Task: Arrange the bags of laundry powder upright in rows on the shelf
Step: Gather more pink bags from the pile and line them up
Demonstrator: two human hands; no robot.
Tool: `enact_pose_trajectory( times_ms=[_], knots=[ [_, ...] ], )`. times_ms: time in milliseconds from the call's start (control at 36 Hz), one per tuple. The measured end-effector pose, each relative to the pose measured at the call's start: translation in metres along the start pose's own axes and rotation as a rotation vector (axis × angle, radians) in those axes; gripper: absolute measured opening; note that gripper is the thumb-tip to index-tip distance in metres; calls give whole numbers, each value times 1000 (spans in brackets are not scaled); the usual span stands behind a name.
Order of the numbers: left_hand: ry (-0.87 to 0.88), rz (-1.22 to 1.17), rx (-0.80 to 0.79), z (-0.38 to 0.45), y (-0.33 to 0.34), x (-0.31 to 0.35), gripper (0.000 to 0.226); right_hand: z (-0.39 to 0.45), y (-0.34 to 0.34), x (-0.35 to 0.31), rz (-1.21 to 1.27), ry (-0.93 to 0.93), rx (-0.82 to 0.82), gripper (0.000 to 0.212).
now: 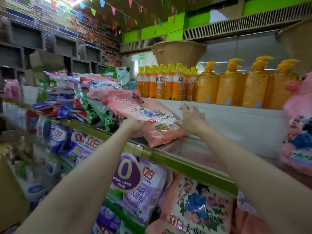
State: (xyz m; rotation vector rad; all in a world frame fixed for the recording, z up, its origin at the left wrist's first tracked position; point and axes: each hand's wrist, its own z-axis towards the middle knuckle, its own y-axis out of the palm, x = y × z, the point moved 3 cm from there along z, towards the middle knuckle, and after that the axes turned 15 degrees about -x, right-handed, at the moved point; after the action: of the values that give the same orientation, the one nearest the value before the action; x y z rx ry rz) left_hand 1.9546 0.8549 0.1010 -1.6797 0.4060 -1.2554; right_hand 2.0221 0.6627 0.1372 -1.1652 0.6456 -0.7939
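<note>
Pink bag (148,119) — left hand (133,126) gripping beneath, right hand (191,118) beside

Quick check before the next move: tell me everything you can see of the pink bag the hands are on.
The pink glossy plastic bag of laundry powder carries a blue and pink flower print, red lettering and a gold label. It lies tilted, not upright, its lower end on the green-edged shelf, its upper end leaning on the heap of flat bags. The left hand grips its near edge from below; the right hand rests open against its right edge.
</note>
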Motion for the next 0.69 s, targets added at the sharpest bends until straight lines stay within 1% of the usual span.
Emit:
enact_pose_trajectory(
  times_ms=[83, 139, 250, 306, 361, 417, 472, 528, 583, 639, 694],
  knots=[
    [21, -195, -90, 5, 10, 8, 63, 6, 4, 1, 21, 6, -10, 59],
    [29, -348, -127, 10, 17, 13, 66, 10, 6, 3, 28, 18, -20, 58],
    [22, -473, -160, 30, 31, 20, 94, 16, 10, 8, 57, 45, -49, 57],
    [-12, -597, -142, 38, 37, 22, 107, 17, 11, 12, 69, 51, -60, 55],
    [-80, -720, -63, 44, 42, 24, 115, 17, 13, 17, 80, 56, -63, 55],
    [-149, -757, 1, 49, 45, 24, 121, 17, 15, 23, 91, 63, -64, 53],
    [-163, -784, 46, 58, 46, 21, 122, 18, 16, 29, 107, 73, -67, 54],
    [-145, -843, 36, 63, 46, 20, 117, 19, 17, 34, 130, 91, -76, 56],
    [-109, -881, 44, 65, 46, 19, 103, 21, 18, 37, 175, 105, -76, 56],
    [-57, -812, 84, 64, 43, 22, 76, 22, 19, 39, 210, 121, -76, 55],
    [32, -695, 125, 64, 35, 29, 38, 23, 20, 39, 251, 116, -83, 54]
  ],
)
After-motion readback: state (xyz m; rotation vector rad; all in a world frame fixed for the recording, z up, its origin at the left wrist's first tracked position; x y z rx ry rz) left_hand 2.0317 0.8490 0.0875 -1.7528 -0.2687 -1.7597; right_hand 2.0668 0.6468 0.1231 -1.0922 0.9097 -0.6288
